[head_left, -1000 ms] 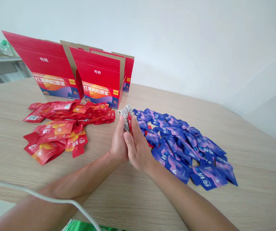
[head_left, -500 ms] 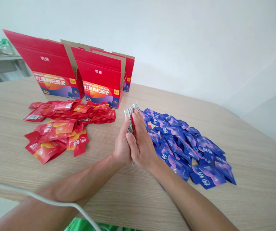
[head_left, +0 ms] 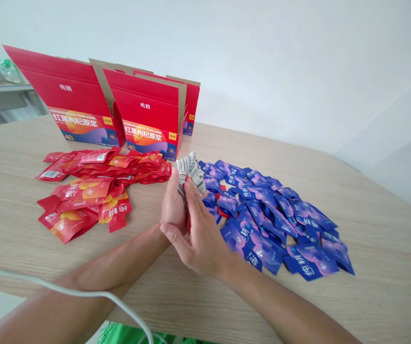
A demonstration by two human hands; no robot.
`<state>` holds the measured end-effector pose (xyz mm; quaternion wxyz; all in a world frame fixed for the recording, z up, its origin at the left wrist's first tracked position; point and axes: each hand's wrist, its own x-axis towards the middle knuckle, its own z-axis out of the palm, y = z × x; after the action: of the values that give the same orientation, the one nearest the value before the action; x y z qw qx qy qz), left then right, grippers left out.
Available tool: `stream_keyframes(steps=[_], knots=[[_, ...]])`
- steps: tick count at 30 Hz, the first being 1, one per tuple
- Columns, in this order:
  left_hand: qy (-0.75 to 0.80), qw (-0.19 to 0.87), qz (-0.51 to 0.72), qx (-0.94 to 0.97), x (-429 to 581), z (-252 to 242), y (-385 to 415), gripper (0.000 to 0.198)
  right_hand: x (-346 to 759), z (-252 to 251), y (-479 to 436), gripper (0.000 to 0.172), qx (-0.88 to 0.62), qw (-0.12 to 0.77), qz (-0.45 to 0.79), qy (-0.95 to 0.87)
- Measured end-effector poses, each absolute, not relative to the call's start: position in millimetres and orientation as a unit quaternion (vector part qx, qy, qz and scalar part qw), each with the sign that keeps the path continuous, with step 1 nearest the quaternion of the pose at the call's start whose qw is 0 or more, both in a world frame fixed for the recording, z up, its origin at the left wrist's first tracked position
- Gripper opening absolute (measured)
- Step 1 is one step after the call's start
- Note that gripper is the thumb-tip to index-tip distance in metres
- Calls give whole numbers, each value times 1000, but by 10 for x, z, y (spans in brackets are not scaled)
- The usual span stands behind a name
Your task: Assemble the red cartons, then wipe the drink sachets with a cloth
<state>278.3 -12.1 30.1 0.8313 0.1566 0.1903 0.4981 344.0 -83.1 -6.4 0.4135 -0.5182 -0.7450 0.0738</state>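
Both my hands meet over the middle of the wooden table [head_left: 198, 306]. My left hand [head_left: 173, 205] is closed round a stack of sachets [head_left: 190, 172], whose silvery edges fan out above my fingers. My right hand [head_left: 198, 233] presses against the stack's right side with its fingers closed on it. A pile of red sachets [head_left: 98, 186] lies to the left of my hands. A spread of blue sachets [head_left: 270, 215] lies to the right, just beyond my right hand.
Three open red cartons stand at the back of the table: the left one [head_left: 72, 105], the middle one [head_left: 148, 117], and a third [head_left: 190, 107] behind. A white cable [head_left: 83, 296] crosses the lower left. A white wall rises behind.
The stack has tilted and fanned out a little more at its top. My right hand slid down and toward me along the stack. My left hand stayed on it.
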Motion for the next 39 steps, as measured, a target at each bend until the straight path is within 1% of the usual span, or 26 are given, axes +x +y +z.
stream_keyframes(steps=[3,5,8,10,12,14,17,19,23,26,32,36,39], knots=[[204,827,503,143,2719,401,-15,56,3461,69,-880,80,-481,417,110,-764],[204,819,516,144,2685,443,67,61,3508,211,-900,69,-451,444,148,-760],[207,804,536,152,2676,439,120,62,3598,349,-858,54,-445,545,199,-682],[205,814,520,157,2704,409,79,62,3663,327,-761,51,-461,613,211,-605],[192,835,489,162,2747,372,-6,64,3736,230,-634,49,-501,636,182,-559],[180,849,468,166,2790,340,-98,62,3814,115,-519,48,-563,596,105,-563],[177,852,465,162,2827,311,-185,55,3897,-3,-437,49,-605,493,-6,-625],[182,850,471,153,2830,299,-201,52,3893,-36,-443,54,-579,451,-15,-679],[180,836,502,132,2813,240,-165,47,3746,-59,-538,73,-540,402,46,-738],[175,837,504,122,2805,179,-107,46,3620,-56,-628,82,-543,390,78,-740],[245,827,490,125,2762,289,-70,48,3468,-24,-781,86,-531,402,108,-738],[262,813,504,132,2687,454,-40,51,3430,20,-878,73,-492,421,107,-755],[238,820,505,129,2646,473,46,58,3454,168,-945,63,-458,449,164,-750]])
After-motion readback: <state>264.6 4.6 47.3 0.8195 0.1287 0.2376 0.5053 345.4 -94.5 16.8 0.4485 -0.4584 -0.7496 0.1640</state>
